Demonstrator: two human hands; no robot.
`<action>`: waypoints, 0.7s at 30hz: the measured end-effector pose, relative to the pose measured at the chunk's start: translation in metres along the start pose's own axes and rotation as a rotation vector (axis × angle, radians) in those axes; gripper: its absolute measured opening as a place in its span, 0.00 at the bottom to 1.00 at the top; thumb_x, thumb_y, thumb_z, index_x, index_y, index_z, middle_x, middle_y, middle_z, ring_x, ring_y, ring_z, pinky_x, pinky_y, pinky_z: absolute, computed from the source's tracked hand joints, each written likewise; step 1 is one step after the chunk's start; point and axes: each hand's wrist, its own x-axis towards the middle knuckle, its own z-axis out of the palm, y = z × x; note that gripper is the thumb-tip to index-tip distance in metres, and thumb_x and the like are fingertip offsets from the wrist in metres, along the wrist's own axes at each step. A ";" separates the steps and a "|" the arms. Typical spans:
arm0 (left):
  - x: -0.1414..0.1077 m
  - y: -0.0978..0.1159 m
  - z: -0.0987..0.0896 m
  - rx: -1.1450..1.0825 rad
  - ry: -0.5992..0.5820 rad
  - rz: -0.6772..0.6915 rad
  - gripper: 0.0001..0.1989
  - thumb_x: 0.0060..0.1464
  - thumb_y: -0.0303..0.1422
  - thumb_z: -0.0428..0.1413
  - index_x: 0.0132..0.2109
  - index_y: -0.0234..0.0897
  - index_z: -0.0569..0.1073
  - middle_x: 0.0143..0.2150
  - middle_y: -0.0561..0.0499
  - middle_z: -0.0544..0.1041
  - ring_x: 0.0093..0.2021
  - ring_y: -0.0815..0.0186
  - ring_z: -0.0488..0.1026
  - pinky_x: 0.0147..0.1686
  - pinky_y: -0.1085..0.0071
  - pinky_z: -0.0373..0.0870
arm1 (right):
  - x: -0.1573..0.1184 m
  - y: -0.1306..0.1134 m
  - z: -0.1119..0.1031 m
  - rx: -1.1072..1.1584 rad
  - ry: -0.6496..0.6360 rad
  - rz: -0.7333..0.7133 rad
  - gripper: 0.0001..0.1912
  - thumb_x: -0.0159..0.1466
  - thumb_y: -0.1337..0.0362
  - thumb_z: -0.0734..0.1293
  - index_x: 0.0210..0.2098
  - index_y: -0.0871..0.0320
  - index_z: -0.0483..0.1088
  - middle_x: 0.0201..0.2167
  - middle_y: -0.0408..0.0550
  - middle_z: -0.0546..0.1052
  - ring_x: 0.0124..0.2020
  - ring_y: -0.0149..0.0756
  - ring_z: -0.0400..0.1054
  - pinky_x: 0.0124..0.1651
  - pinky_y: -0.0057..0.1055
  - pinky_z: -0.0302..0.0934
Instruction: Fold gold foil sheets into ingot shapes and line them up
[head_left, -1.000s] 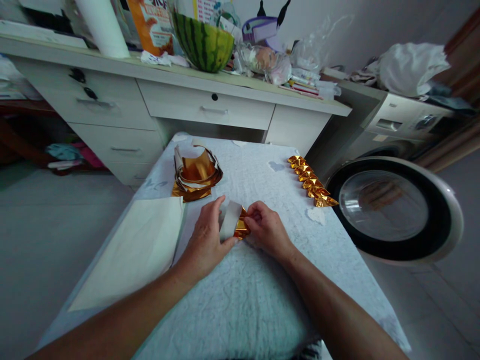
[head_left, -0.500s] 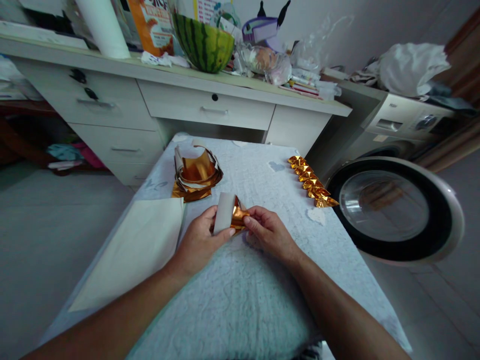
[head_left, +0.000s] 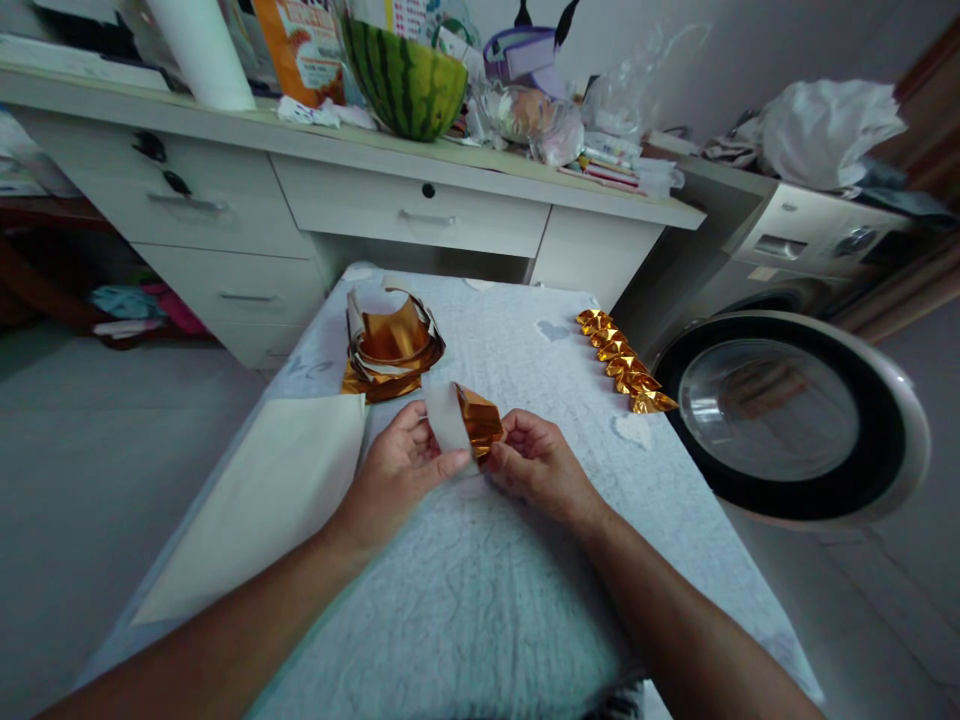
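Between my two hands is a partly folded piece of gold foil paper (head_left: 480, 420) with a pale strip at its left side. My left hand (head_left: 401, 465) grips the pale part, thumb in front and fingers behind. The fingertips of my right hand (head_left: 544, 465) pinch the gold part at its right edge. Just behind my left hand lies a curled stack of gold foil sheets (head_left: 394, 345). A row of several folded gold pieces (head_left: 624, 362) runs along the right side of the cloth-covered table (head_left: 510, 340).
A pale flat sheet (head_left: 262, 490) lies on the table's left part. Behind stands a white desk (head_left: 420, 215) bearing a cut watermelon (head_left: 405, 85), a paper roll and plastic bags. An open washing machine door (head_left: 780, 415) reaches near the table's right edge.
The held piece has turned and opened, with more of its gold side showing and the pale strip tilted left. My left hand's fingers have loosened a little; my right hand has shifted slightly.
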 end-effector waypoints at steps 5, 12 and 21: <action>-0.001 0.007 -0.010 0.072 0.188 -0.004 0.16 0.58 0.42 0.58 0.50 0.40 0.72 0.36 0.53 0.78 0.35 0.69 0.74 0.36 0.73 0.69 | 0.000 -0.003 -0.002 -0.093 0.055 0.048 0.07 0.56 0.65 0.67 0.28 0.56 0.62 0.21 0.36 0.65 0.19 0.24 0.55 0.22 0.22 0.49; 0.002 0.008 -0.014 0.352 0.114 -0.107 0.11 0.53 0.38 0.61 0.40 0.37 0.77 0.36 0.51 0.79 0.35 0.65 0.74 0.36 0.70 0.68 | 0.000 -0.002 -0.009 -0.261 0.059 0.049 0.04 0.57 0.65 0.66 0.30 0.56 0.65 0.21 0.36 0.64 0.21 0.25 0.55 0.22 0.22 0.48; 0.000 0.008 -0.013 0.477 0.078 -0.044 0.12 0.54 0.34 0.57 0.46 0.39 0.69 0.27 0.58 0.71 0.25 0.71 0.67 0.26 0.75 0.61 | 0.005 -0.002 -0.017 -0.258 0.093 0.015 0.09 0.58 0.60 0.68 0.35 0.57 0.68 0.27 0.40 0.69 0.27 0.28 0.63 0.30 0.25 0.56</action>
